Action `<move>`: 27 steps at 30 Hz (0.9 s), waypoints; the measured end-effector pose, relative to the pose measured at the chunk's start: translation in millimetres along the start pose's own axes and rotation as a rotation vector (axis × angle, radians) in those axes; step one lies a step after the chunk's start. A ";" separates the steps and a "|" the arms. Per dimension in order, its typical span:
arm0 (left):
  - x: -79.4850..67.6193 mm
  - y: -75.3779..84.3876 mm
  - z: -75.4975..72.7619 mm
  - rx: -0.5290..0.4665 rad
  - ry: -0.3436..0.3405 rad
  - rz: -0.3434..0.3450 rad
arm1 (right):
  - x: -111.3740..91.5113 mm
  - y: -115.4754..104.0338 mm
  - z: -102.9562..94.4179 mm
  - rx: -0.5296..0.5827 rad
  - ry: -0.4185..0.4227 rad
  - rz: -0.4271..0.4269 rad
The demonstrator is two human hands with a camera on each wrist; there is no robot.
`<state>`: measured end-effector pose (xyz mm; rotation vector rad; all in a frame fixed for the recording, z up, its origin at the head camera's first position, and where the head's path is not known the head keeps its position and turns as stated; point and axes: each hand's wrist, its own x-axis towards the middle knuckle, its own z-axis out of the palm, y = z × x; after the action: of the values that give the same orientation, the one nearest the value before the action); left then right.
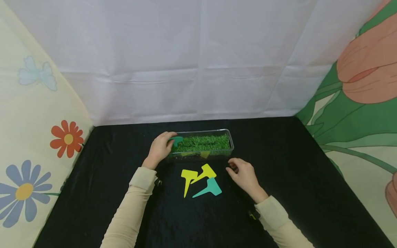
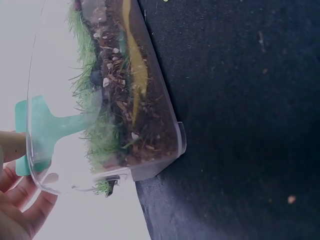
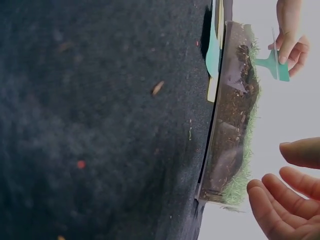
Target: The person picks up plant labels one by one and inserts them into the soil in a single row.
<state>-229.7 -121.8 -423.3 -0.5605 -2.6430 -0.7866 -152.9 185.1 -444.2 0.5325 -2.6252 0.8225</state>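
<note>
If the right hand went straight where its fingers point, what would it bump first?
Probably the clear box, near its right end, though the right hand might pass over it; its height is hard to judge.

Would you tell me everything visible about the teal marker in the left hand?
The teal marker looks like thin, flat plastic, with a broad head and narrow stem. It stands roughly upright at the left end of the clear container, stem meeting the grass, tip hidden. The left hand pinches its head.
</note>
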 end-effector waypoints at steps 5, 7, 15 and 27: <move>-1.8 2.5 -4.5 0.008 0.034 0.036 | 0.0 -0.8 -1.3 0.000 0.005 -0.009; -2.6 1.8 -5.7 0.007 0.054 0.048 | -0.2 -1.1 -1.7 -0.001 0.006 -0.008; -8.7 0.7 -13.2 -0.017 0.137 0.082 | -0.5 -1.5 -2.4 0.002 0.010 -0.007; -25.5 8.0 -27.2 -0.093 0.221 0.101 | 0.6 -2.1 -2.4 0.013 0.005 -0.009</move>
<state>-198.6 -138.3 -408.6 -0.5900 -2.3685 -0.8898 -152.0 184.7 -441.1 0.5443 -2.6131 0.8374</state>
